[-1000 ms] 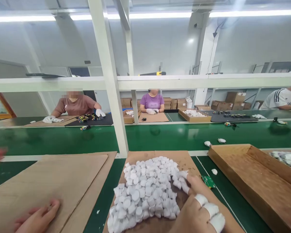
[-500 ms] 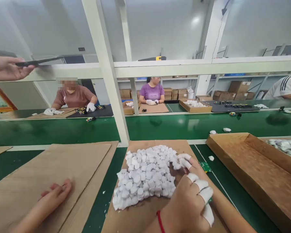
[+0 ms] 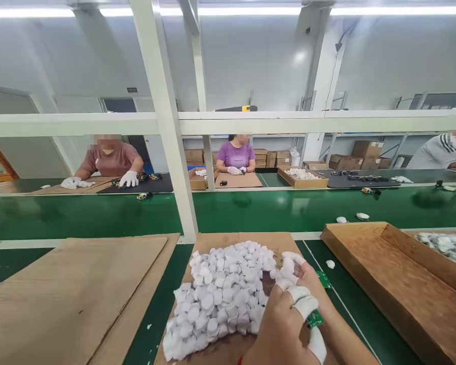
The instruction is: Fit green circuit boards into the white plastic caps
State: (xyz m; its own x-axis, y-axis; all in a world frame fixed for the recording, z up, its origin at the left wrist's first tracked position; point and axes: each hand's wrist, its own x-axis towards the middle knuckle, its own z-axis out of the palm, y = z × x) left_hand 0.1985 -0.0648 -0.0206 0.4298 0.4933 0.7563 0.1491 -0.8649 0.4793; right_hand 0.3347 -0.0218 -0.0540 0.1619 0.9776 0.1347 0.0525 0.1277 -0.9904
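A heap of small white round pads (image 3: 216,294) lies on a brown cardboard sheet (image 3: 209,245). My left hand (image 3: 285,324), its fingers covered in white finger cots, is closed on a small green circuit board (image 3: 314,318) that shows between thumb and fingers. Just beyond it, my right hand (image 3: 304,274) reaches to the right edge of the heap, fingers bent together among the pads. Its white-covered fingertips blend with the pads, so what they pinch is unclear. Another green board (image 3: 323,279) shows beside my right wrist.
To the right stands a shallow cardboard tray (image 3: 349,274), with a loose white piece (image 3: 330,264) beside it. Flat cardboard (image 3: 79,289) covers the left side. Past a white upright post (image 3: 171,126) runs a green belt (image 3: 251,208); several co-workers sit beyond it.
The view has tilted up. My left hand has moved closer to my right fingers, and more of its board shows. Two other hands at the left, one with a dark tool, have left view.
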